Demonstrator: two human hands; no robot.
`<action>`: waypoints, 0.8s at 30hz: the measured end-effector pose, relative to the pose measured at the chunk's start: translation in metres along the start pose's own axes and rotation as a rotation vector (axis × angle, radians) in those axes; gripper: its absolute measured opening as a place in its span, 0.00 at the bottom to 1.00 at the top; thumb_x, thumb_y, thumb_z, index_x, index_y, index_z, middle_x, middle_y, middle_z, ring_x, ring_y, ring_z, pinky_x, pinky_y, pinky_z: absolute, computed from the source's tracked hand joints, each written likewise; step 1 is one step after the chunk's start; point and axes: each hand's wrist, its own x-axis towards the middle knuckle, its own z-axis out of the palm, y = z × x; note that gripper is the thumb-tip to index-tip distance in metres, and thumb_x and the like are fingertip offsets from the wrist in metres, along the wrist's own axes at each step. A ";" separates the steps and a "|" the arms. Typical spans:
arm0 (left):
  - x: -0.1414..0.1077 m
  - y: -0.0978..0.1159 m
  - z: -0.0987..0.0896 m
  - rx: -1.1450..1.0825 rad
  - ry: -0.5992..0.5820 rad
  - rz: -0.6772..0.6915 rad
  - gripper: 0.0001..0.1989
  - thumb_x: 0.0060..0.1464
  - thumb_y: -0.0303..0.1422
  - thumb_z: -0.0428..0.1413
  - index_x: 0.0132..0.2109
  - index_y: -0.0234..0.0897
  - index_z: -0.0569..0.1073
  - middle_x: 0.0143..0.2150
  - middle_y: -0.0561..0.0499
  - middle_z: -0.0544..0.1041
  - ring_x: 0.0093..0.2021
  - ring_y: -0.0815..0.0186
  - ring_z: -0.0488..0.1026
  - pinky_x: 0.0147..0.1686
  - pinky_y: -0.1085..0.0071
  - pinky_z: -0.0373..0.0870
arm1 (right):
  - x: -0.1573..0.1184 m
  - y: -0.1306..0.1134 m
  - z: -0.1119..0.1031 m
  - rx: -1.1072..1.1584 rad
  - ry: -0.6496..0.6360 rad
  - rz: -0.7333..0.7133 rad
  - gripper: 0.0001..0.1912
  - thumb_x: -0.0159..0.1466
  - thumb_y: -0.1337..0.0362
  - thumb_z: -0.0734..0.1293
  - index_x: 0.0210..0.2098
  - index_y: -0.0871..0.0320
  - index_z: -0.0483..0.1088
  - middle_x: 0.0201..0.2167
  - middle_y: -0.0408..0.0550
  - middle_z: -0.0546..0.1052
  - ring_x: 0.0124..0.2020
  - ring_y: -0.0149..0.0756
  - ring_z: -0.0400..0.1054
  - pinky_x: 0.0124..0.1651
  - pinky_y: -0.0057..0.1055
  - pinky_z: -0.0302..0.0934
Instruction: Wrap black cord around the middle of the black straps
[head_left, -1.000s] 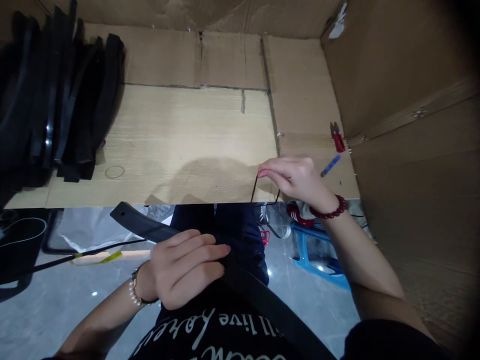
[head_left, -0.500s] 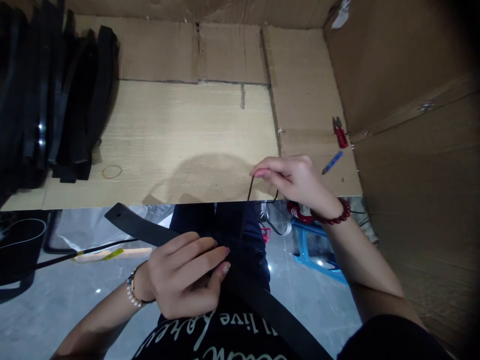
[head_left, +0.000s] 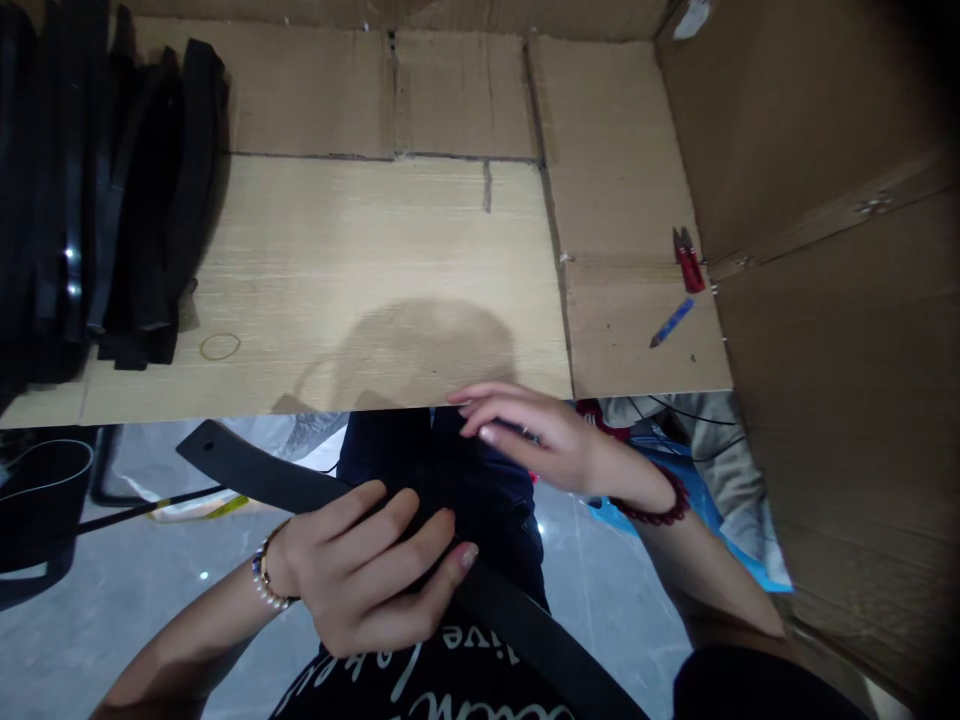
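Observation:
My left hand [head_left: 375, 570] is closed around a long, curved black strip [head_left: 262, 475] with a small hole near its far-left end. The strip slants across my lap, its left end just below the work surface's front edge and its right part running down over my dark shirt. Over my lap, at the front edge of the surface, my right hand [head_left: 536, 435] has its fingers stretched out and slightly apart. Nothing shows between them. The underside of the strip beneath my left fingers is hidden.
A stack of black curved strips [head_left: 150, 200] stands at the left of the cardboard-covered surface [head_left: 360, 240]. Near it lies a rubber band [head_left: 220, 346]. Red thread snips [head_left: 688, 262] and a blue pen-like tool [head_left: 671, 323] lie at the right, beside a cardboard wall [head_left: 840, 330].
My right hand has come down and toward me, its pinch opened. The thin dark cord it held no longer shows. My left hand keeps its grip, and the strip has shifted slightly left.

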 end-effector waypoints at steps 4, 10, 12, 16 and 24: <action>0.000 -0.002 0.001 -0.014 0.011 0.002 0.08 0.48 0.25 0.65 0.33 0.43 0.76 0.35 0.56 0.82 0.34 0.65 0.76 0.29 0.67 0.74 | -0.005 -0.003 0.015 -0.002 -0.283 -0.296 0.24 0.64 0.76 0.58 0.60 0.65 0.61 0.64 0.63 0.63 0.67 0.40 0.54 0.69 0.50 0.45; 0.001 -0.002 -0.003 0.008 -0.008 0.012 0.06 0.50 0.26 0.64 0.34 0.44 0.77 0.36 0.55 0.82 0.34 0.64 0.76 0.28 0.67 0.75 | -0.013 -0.002 0.036 0.373 -0.338 -0.112 0.16 0.64 0.66 0.64 0.51 0.64 0.66 0.45 0.58 0.76 0.48 0.37 0.72 0.51 0.36 0.68; 0.001 -0.002 -0.003 0.014 -0.010 0.009 0.06 0.50 0.27 0.64 0.34 0.44 0.76 0.35 0.56 0.82 0.34 0.65 0.76 0.28 0.68 0.75 | -0.015 -0.001 0.042 0.523 -0.334 0.015 0.11 0.64 0.67 0.64 0.46 0.61 0.66 0.39 0.52 0.75 0.39 0.31 0.72 0.41 0.28 0.69; 0.000 -0.004 0.006 0.015 0.044 -0.011 0.06 0.53 0.26 0.61 0.33 0.44 0.76 0.33 0.58 0.82 0.31 0.67 0.75 0.27 0.69 0.73 | -0.017 0.003 0.047 0.723 -0.353 0.140 0.06 0.62 0.70 0.65 0.39 0.59 0.65 0.28 0.39 0.69 0.25 0.21 0.63 0.26 0.16 0.59; 0.000 -0.014 0.009 -0.431 -0.069 -0.217 0.13 0.62 0.37 0.55 0.43 0.28 0.73 0.35 0.46 0.81 0.34 0.65 0.76 0.31 0.68 0.73 | -0.014 0.010 0.045 0.716 -0.272 0.267 0.08 0.60 0.62 0.69 0.29 0.61 0.69 0.23 0.40 0.71 0.21 0.22 0.61 0.21 0.18 0.56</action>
